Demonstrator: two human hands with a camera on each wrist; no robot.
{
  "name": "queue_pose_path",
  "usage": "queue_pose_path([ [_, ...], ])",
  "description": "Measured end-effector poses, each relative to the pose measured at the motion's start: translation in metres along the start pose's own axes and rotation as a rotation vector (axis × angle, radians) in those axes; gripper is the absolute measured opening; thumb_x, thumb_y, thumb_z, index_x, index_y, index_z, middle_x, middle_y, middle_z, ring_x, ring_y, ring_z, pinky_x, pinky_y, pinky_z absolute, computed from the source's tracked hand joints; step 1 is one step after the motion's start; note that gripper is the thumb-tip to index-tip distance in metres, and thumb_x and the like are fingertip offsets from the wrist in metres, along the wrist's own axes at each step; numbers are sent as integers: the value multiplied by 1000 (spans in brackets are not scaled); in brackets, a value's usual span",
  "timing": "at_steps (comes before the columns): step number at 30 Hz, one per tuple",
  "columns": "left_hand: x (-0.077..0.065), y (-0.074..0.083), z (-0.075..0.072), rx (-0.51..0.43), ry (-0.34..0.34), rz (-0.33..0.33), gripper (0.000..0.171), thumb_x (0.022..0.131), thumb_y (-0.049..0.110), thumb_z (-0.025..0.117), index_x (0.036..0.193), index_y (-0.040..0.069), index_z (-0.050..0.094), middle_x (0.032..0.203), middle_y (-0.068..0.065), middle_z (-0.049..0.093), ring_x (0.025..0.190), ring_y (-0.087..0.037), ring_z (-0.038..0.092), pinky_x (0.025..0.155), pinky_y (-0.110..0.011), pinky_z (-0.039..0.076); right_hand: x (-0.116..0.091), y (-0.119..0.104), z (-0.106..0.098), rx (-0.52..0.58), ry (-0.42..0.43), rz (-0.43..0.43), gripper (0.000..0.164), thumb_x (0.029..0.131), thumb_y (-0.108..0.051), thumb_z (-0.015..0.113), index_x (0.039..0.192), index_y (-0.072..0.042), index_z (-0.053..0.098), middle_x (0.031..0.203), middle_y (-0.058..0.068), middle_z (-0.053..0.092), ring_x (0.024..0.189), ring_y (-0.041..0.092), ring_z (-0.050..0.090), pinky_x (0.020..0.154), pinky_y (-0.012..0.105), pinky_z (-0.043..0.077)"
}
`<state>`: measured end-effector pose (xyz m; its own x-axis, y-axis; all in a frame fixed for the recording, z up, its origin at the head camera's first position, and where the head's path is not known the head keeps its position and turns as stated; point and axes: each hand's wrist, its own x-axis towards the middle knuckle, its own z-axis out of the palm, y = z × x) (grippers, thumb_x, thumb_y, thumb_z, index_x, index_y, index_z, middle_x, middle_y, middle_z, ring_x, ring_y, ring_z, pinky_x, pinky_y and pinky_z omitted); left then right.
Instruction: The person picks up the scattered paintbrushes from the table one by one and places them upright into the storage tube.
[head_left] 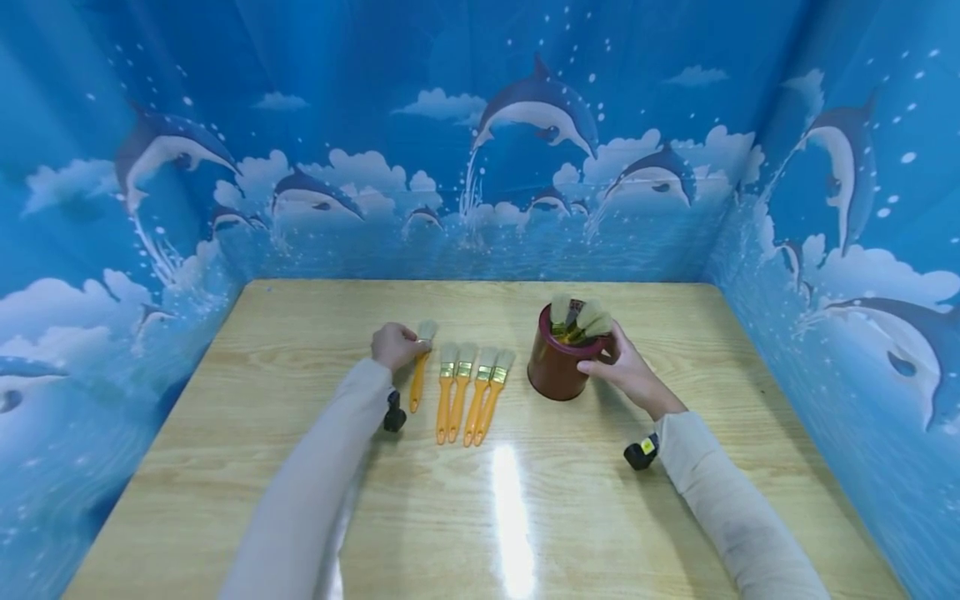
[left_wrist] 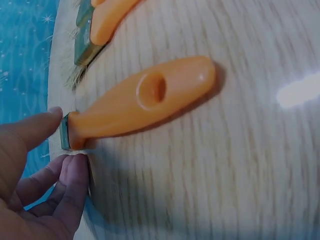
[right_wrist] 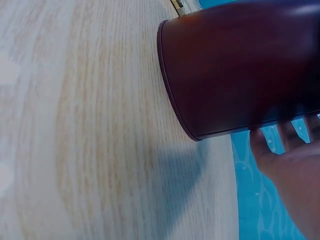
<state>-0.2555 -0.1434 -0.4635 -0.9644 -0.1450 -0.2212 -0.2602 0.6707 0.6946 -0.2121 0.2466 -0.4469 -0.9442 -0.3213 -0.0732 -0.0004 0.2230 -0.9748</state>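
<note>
A paintbrush [head_left: 420, 379] with an orange handle and pale bristles lies on the wooden table. My left hand [head_left: 394, 346] pinches it near the metal ferrule, thumb on one side and fingertips on the other, as the left wrist view shows. Just right of it, several similar paintbrushes [head_left: 472, 396] lie side by side, bristles pointing away from me. Farther right a dark red cup [head_left: 555, 367] stands upright, holding brushes [head_left: 579, 321] with their bristles up; their handles are hidden inside. My right hand [head_left: 626, 371] grips the cup's right side, the thumb toward me.
The light wooden table [head_left: 300, 467] reaches a blue curtain [head_left: 360, 225] printed with dolphins at the back and both sides. A bright light reflection [head_left: 512, 517] lies on the tabletop in front of the brushes.
</note>
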Motion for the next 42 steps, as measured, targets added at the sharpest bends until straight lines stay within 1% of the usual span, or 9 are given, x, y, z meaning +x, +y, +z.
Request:
queue_pose_path([
  [7,-1,6,3,36,8,-5,31,81,24,78,98,-1,70,102,-17,67,88,-30,63,75,-39,54,1,0,-1,-10,2,6,94,88,-24,71,154,-30,5,158,9,17,144,35,18,114,55,19],
  [12,0,5,4,46,0,-26,25,81,24,78,88,1,70,94,-14,68,76,-23,62,64,-33,53,0,0,0,-21,3,-1,92,89,-23,70,154,-29,5,157,10,18,143,35,19,114,55,19],
  [16,1,3,5,19,-8,-43,22,82,22,77,82,2,69,89,-12,67,68,-18,58,57,-28,49,0,1,0,-20,4,-4,91,89,-22,69,154,-28,6,157,9,19,143,34,20,114,55,19],
  [22,3,-7,2,-29,-5,-40,24,82,24,77,86,1,72,92,-13,68,72,-20,59,61,-30,50,0,1,1,-33,5,9,93,89,-24,70,154,-29,4,157,9,18,144,34,19,115,55,18],
  [26,5,-14,-7,-49,7,-28,28,85,26,74,93,-1,71,98,-17,68,78,-24,61,66,-34,51,-1,0,1,-36,5,10,93,89,-24,70,154,-29,4,157,9,18,144,34,18,115,55,18],
  [30,5,-18,-20,-64,28,-26,31,87,26,70,102,-1,69,102,-17,67,81,-24,61,67,-32,51,-1,-1,1,-32,5,10,93,89,-25,70,154,-29,5,157,9,19,144,34,18,115,55,18],
  [33,5,-16,-31,-138,30,-39,32,89,24,67,108,-1,66,105,-17,66,84,-24,63,71,-33,54,-1,-1,1,-25,6,13,93,88,-26,70,154,-29,5,157,9,19,144,35,19,114,55,19],
  [37,3,-5,-45,-259,13,-25,34,91,26,65,112,-1,61,109,-19,64,92,-30,67,82,-40,55,-1,-2,1,-22,6,21,94,88,-26,71,154,-29,5,157,9,18,144,36,18,114,55,20],
  [42,-1,21,-61,-328,-1,61,38,91,31,66,113,0,59,110,-19,64,99,-35,66,88,-43,54,0,-1,1,-20,11,25,94,88,-27,71,154,-29,6,157,9,18,144,36,18,114,55,20],
])
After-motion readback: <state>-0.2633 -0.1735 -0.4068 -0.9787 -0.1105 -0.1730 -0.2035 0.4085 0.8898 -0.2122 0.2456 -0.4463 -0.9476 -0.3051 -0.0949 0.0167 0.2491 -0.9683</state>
